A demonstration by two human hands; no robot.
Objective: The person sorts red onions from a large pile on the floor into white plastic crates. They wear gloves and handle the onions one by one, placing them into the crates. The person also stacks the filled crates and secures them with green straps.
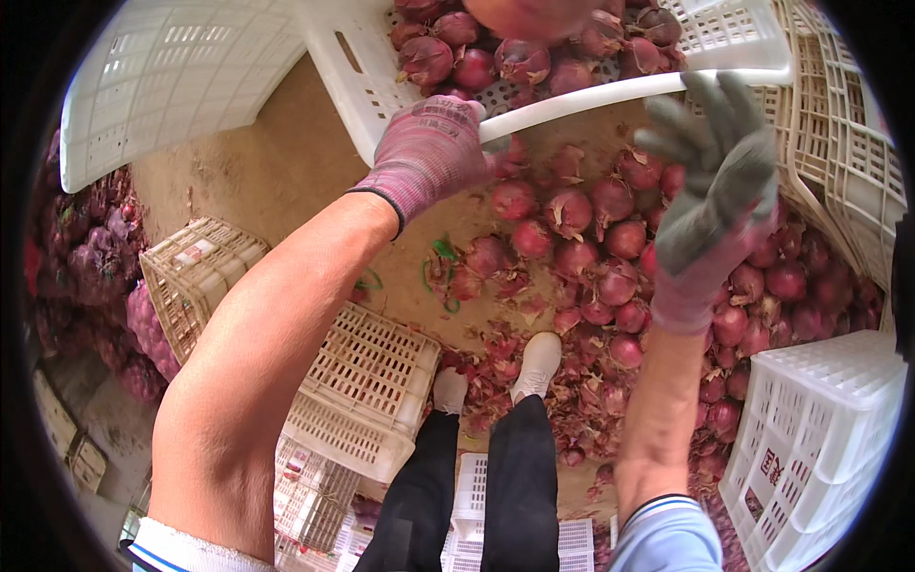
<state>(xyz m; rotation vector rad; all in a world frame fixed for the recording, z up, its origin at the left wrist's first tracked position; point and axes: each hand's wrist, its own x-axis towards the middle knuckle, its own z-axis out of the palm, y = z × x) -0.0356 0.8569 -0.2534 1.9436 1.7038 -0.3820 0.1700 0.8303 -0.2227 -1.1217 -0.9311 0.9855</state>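
A white plastic crate (357, 93) is at the top of view, holding red onions (493, 61) over its perforated floor. My left hand (436, 143), in a pink knitted glove with printed writing, is closed around the crate's near rim (586, 96) at its left end. My right hand (708, 171), in a grey-palmed glove, is raised with its fingers spread and nothing in it. Its fingertips overlap the rim's right part; contact cannot be told. A large, blurred onion (532, 13) appears above the crate, cut by the top edge, apart from both hands.
Loose red onions (622, 279) and dry skins cover the floor (286, 157) below and right. White crates stand at upper left (179, 79) and lower right (815, 422). Beige crates (379, 372) flank my legs; others (822, 129) are stacked right. Mesh onion sacks (93, 264) lie far left.
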